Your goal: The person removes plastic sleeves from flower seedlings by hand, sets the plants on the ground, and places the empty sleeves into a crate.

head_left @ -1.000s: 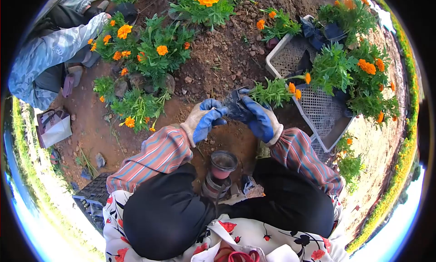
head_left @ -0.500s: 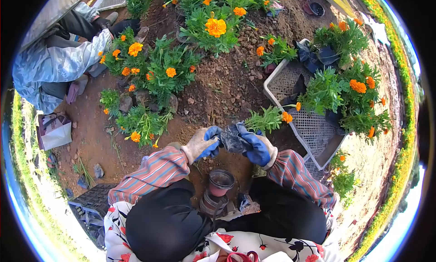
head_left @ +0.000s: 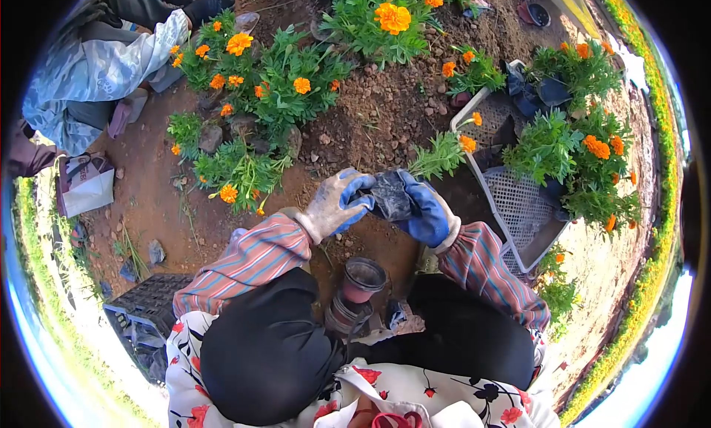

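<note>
A black plastic plant bag (head_left: 391,196) lies tilted between my two gloved hands, its marigold (head_left: 443,155) pointing up and to the right. My right hand (head_left: 428,211), in a blue and white glove, is wrapped round the bag's right side. My left hand (head_left: 339,204) is at the bag's left side, fingers curled against its edge. Below them, between my knees, a stack of round pots (head_left: 363,280) stands on the soil.
Planted marigolds (head_left: 289,94) grow ahead and to the left. A light plastic crate (head_left: 518,206) with potted marigolds is at the right, a black crate (head_left: 152,302) at the lower left. Another person (head_left: 104,80) sits at the upper left, near a bag (head_left: 87,187).
The view has shifted. The bag has turned and tilted between my hands, and my left fingers have come up against its side.
</note>
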Demonstrator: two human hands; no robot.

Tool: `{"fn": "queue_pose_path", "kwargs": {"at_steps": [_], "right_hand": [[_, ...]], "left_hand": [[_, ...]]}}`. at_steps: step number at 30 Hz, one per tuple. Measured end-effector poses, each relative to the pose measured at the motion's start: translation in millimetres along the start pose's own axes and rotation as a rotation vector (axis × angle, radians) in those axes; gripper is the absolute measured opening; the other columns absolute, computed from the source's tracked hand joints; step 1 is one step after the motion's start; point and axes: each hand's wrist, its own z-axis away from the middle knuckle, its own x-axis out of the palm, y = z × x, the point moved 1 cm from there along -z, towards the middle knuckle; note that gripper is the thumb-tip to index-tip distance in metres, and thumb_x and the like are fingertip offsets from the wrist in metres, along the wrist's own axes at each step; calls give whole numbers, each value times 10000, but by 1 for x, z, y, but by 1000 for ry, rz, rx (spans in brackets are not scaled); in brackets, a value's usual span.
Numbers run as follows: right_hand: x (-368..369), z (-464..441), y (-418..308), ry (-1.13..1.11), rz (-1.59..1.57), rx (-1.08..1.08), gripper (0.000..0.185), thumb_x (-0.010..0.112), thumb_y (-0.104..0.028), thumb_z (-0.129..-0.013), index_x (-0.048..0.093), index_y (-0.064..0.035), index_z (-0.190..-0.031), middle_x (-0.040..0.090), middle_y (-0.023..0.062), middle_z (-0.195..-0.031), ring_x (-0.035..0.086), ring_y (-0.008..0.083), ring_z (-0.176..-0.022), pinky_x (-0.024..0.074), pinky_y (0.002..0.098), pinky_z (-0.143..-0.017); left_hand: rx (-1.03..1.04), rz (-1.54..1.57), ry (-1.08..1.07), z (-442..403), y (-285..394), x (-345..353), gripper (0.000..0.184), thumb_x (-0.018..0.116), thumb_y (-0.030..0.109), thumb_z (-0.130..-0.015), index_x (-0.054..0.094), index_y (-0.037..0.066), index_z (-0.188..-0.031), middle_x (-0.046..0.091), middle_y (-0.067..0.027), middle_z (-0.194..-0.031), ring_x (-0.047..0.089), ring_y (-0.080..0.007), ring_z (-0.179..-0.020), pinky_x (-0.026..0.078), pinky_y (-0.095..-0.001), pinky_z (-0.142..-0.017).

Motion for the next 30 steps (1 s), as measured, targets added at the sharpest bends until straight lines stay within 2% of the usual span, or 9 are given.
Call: {"fn": "queue_pose_path", "kwargs": {"at_steps": [6,10,14,16,18,20,21,25,30], "right_hand": [[5,-6,10,-71,-99,16,420,505,-241,-863,415,-33,-1216,506,127,-1171,501,234,-1086,373,393,-972],[-23,-12,3,108,38,12,372,484,-207,-865,447,-46,-1199,511,117,-1171,501,248,-1084,380,430,-949],[-46,-6,-3,205,-167,-81,280,519,-178,-850,533,-134,-1126,553,46,-1123,517,238,-1046,397,488,-900],[-41,0,-15,153,-88,-132,337,472,-175,-864,482,-153,-1200,523,29,-1178,496,212,-1078,406,460,-892],[-68,0,-14,149,-89,-182,343,468,-184,-870,474,-154,-1211,513,26,-1192,484,206,-1094,403,460,-895],[-28,-5,-5,142,73,-153,393,475,-232,-885,419,-109,-1254,497,58,-1205,479,201,-1102,408,426,-902],[-29,-7,5,166,42,-81,395,468,-236,-890,412,-94,-1254,495,68,-1203,483,201,-1097,404,406,-910],[-23,-16,32,221,40,77,345,432,-206,-913,429,-77,-1233,501,73,-1191,493,186,-1071,409,330,-909],[0,-5,23,355,168,-45,269,468,-189,-895,503,-71,-1134,536,47,-1095,511,170,-1030,441,397,-871]], "left_hand": [[-27,-131,12,3,-1,-9,332,665,87,-608,595,23,-927,578,-127,-888,573,-294,-818,458,-343,-741],[-36,-82,83,4,-4,-9,303,665,76,-605,597,19,-895,582,-123,-849,573,-286,-787,459,-341,-725],[-61,-38,172,14,-4,-16,228,660,45,-655,585,13,-868,576,-59,-750,559,-166,-682,453,-274,-627],[-602,493,202,22,-1,-20,169,647,34,-697,567,21,-845,551,-12,-745,513,-77,-674,438,-230,-602],[-343,433,193,26,-26,-15,91,604,29,-749,558,23,-828,541,-36,-894,505,-61,-749,439,-221,-665],[-350,593,127,21,-29,-4,203,628,54,-751,539,29,-932,472,-80,-1115,508,-100,-930,433,-256,-792],[-319,604,42,17,-28,3,503,672,81,-729,436,49,-1172,365,-92,-1263,440,-146,-1101,382,-292,-913],[-362,852,-105,8,3,11,858,707,116,-704,172,90,-1374,388,-71,-1267,425,-172,-1143,355,-307,-960],[-331,1201,-110,19,-19,15,710,625,125,-761,240,77,-1355,455,-68,-1229,478,-156,-1094,373,-300,-950]]}}
